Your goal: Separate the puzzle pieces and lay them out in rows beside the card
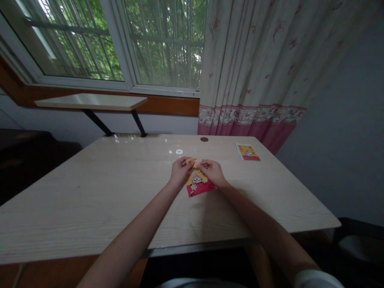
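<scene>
Both hands meet over a partly assembled jigsaw puzzle (201, 187) in yellow and red, lying on the table. Pale gaps show in its surface. My left hand (180, 170) is closed on a yellow puzzle piece (191, 161), held between thumb and fingers above the puzzle's far edge. Close beside it, my right hand (212, 171) is closed in a pinch at a small yellow bit, seemingly another puzzle piece (196, 165). Fingers hide part of the puzzle's upper side.
A yellow and red picture card (249, 152) lies at the back right of the pale wooden table (105, 196). A raised shelf (93, 101) on black legs stands at the back left. A round brown cap (204, 139) sits near the back edge, before the curtain (249, 80).
</scene>
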{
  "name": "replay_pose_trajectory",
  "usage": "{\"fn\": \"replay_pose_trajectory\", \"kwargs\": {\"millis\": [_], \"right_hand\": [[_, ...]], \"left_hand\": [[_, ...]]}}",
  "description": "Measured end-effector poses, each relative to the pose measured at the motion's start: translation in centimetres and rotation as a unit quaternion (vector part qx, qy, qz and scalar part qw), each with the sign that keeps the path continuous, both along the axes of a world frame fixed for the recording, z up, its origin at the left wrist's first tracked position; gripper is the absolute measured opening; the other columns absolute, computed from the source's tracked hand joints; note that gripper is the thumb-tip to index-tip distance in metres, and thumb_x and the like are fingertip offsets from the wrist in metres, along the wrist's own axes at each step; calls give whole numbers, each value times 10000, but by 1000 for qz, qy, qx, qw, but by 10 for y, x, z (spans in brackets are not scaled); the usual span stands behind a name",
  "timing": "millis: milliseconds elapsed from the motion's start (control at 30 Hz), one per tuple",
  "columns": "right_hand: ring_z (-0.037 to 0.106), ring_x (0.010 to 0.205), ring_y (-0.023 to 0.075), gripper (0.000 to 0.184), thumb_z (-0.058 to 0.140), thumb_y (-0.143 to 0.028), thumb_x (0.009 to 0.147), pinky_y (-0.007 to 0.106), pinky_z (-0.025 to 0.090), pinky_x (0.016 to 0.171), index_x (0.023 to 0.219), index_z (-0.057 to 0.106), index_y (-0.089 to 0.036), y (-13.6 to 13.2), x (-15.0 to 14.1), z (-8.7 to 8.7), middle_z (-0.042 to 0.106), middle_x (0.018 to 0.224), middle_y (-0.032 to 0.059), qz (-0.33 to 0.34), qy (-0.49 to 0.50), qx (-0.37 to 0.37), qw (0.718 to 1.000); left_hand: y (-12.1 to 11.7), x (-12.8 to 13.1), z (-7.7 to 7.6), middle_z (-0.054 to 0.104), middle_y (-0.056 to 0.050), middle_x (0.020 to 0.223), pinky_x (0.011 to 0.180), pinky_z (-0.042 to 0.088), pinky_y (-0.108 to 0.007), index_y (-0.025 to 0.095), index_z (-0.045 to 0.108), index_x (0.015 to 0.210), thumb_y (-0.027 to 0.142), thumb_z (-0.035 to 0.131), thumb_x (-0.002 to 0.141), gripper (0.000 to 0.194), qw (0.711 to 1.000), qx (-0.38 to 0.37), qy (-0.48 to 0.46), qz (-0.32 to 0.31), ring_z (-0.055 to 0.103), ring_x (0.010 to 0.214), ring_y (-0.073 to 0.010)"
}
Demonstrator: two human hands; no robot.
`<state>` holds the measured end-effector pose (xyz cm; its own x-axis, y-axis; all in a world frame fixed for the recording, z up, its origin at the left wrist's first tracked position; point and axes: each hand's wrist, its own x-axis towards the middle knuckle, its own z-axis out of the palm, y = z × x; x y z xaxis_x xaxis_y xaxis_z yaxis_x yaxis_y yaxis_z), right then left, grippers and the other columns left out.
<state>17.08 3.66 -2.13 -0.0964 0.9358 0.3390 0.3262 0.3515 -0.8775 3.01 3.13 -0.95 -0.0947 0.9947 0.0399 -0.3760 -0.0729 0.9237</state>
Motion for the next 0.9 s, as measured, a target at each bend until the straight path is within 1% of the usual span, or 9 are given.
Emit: {"fn": "replay_pose_trajectory", "kwargs": {"millis": [100,233,333,433,500,633,733,800,900], "right_hand": [[570,611,121,182,603,-335,698,224,456,596,740,636,-161,1,1,2,643,687,16,4,17,4,1000],[579,637,128,165,562,-308,732,227,452,610,766,628,-160,4,7,3,649,712,20,-37,-9,24,999],[589,658,142,168,533,-288,761,250,448,653,788,652,-172,8,14,-1,662,720,24,-52,-98,38,993],[590,803,177,191,526,-285,785,299,425,777,857,682,-201,10,18,-5,678,825,47,-62,-205,66,975],[570,890,189,223,509,-293,807,322,402,839,929,676,-210,9,18,-5,672,899,59,-70,-226,81,968],[570,880,174,237,508,-324,815,315,420,831,950,665,-208,3,12,0,668,915,53,-46,-165,85,982],[597,768,150,237,543,-339,777,278,470,730,917,654,-183,0,7,3,673,861,46,-9,-61,40,997],[604,711,140,225,562,-327,744,255,482,662,881,644,-168,-1,4,3,670,814,39,9,-2,9,1000],[598,654,133,196,573,-290,705,235,473,596,842,632,-162,1,4,2,657,737,22,14,36,-12,999]], "left_hand": [[1,-3,0,642,-25,634,502,429,-197,109,638,746,287,798,463,370,1000,-8,0,15,563,536,-102],[5,-6,-2,615,-8,604,468,399,-174,106,642,755,282,788,473,363,999,-16,-3,35,535,514,-82],[7,-6,-5,597,1,575,454,390,-165,98,644,735,271,771,481,333,999,-26,-7,32,512,487,-67],[7,-5,-6,590,-3,542,441,391,-173,91,647,724,276,744,506,302,999,-38,-8,11,501,451,-67],[6,-3,-6,604,-15,553,448,402,-180,88,650,726,272,731,518,289,999,-43,-6,-6,510,449,-72],[2,-1,-5,620,-19,559,457,404,-180,86,655,768,245,745,499,325,999,-37,2,-35,518,448,-74],[1,-2,-5,621,-12,549,461,400,-179,94,649,787,238,767,479,360,999,-29,9,-44,530,459,-83],[1,-3,-5,623,-12,555,470,406,-183,99,643,773,240,779,472,359,999,-26,13,-44,543,475,-90],[2,-3,-6,628,-20,569,482,418,-197,99,643,767,251,797,455,379,998,-26,19,-47,557,493,-101]]}}
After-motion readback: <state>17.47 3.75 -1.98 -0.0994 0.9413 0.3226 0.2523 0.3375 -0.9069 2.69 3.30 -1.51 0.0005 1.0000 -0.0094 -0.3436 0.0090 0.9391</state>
